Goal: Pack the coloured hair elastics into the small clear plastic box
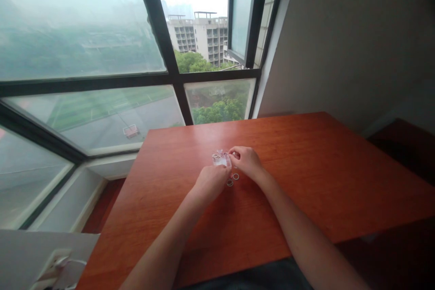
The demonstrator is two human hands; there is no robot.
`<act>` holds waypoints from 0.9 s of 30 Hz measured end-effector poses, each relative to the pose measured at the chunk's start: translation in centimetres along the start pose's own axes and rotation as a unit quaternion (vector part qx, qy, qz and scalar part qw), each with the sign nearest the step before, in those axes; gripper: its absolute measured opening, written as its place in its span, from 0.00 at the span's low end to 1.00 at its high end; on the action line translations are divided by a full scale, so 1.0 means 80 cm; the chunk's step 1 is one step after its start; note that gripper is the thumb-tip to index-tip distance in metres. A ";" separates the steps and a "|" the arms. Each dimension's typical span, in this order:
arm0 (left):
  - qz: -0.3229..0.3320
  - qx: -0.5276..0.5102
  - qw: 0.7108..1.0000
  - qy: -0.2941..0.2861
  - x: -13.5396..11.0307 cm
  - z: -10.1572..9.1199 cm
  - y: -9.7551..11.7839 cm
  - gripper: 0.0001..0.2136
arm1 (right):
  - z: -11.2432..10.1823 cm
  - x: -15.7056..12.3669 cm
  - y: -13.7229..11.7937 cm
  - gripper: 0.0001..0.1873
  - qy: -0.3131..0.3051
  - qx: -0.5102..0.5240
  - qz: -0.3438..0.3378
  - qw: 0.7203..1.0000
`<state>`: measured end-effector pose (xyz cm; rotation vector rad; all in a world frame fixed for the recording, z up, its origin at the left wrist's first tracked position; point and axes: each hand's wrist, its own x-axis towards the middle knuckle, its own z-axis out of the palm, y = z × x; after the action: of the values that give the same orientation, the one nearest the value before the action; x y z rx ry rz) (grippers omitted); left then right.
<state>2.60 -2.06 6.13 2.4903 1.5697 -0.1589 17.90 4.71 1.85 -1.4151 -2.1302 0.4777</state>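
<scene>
Both hands meet over the middle of a reddish-brown wooden table [306, 176]. My left hand [211, 182] is closed, its fingers pinching the near side of a small clear plastic piece [221, 159], perhaps a little bag or box. My right hand [245, 161] is closed too and grips the same piece from the right. Two or three small pale rings [233, 179] lie on the table just below the hands. What the clear piece holds is too small to tell.
A large black-framed window [170, 77] runs along the table's far and left sides. A grey wall [356, 41] stands to the right. A white socket with a plugged cable [56, 265] sits at the bottom left. The floor drops away left of the table.
</scene>
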 end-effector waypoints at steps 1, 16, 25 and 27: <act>0.002 0.002 1.000 -0.002 0.000 0.000 0.000 0.09 | 0.000 0.000 0.000 0.08 -0.001 0.000 0.001 1.000; -0.004 -0.009 0.993 0.114 -0.004 -0.002 -0.014 0.10 | -0.012 -0.005 0.006 0.07 -0.012 0.026 -0.014 0.999; -0.116 -0.047 0.965 0.230 0.023 0.005 -0.038 0.10 | -0.025 -0.010 0.000 0.07 -0.062 0.014 -0.022 0.998; -0.122 -0.052 0.964 0.230 0.030 0.011 -0.041 0.10 | -0.026 -0.011 -0.002 0.08 -0.068 0.011 -0.026 0.997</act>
<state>0.67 1.24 4.43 2.3524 1.9963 0.4929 19.32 3.82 3.38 -1.3465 -2.2555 0.5918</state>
